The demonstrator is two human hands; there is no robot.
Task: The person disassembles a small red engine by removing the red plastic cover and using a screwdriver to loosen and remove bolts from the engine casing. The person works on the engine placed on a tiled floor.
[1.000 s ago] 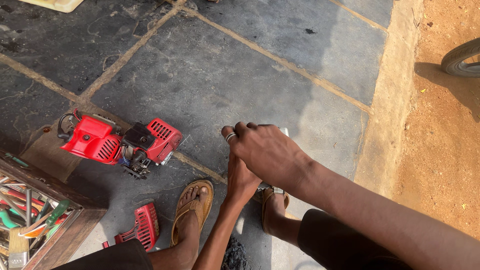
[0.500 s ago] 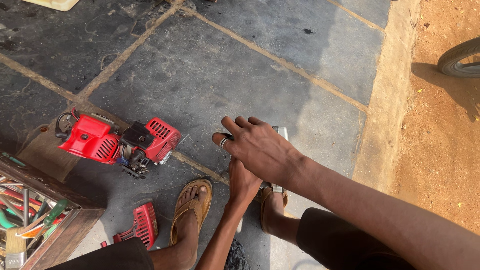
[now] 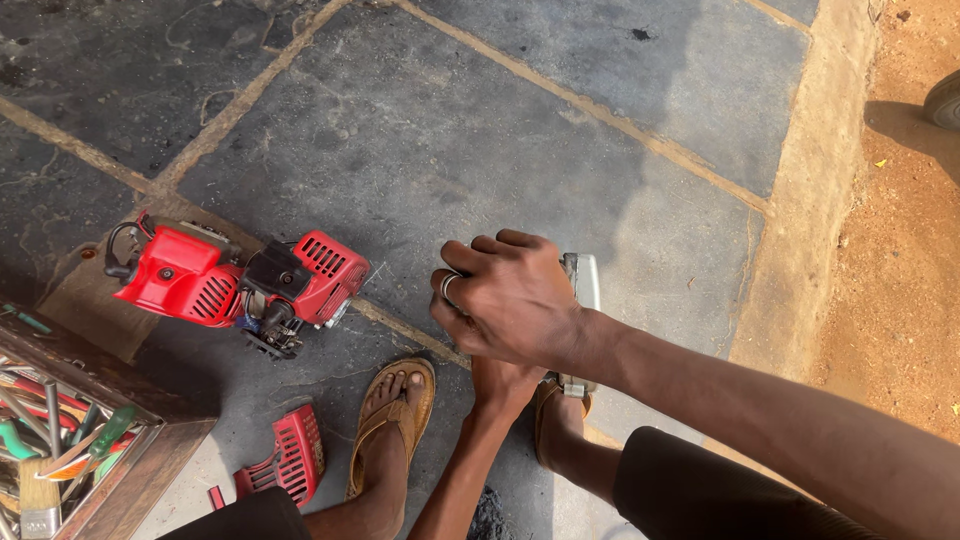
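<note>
Since the earlier frames, right hand (image 3: 510, 298) has dropped lower and nearer the feet; fingers, spread half a second ago, now curl down.

Metal part (image 3: 583, 283): grey-silver, flat-sided, lying on the stone floor (image 3: 430, 130) between the feet. Only its far edge shows past the knuckles, plus a small bolted end (image 3: 570, 385) by the right foot. Kind of part cannot be told.

Right hand: lies over the metal part, palm down, knuckles up, ring on one finger. Grip looks clenched on the part, though the contact itself is hidden under the hand.

Left hand (image 3: 500, 385): directly beneath the right one, forearm coming up from the bottom edge. Fingers hidden; cannot tell whether its grip is clenched or released, or what it touches.

Feet: left foot in a tan sandal (image 3: 392, 425), just beside the left forearm. Right foot (image 3: 560, 425) mostly covered by the arms.

Red engine (image 3: 235, 282): small, black middle section, slatted red covers, on the floor to the left, well apart from the hands.

Red cover (image 3: 285, 460): loose, slatted, on the floor near the left sandal.

Wooden toolbox (image 3: 95, 440): lower left corner, holding green-handled screwdrivers and a brush.

Bare earth (image 3: 900, 250) borders the floor on the right.
</note>
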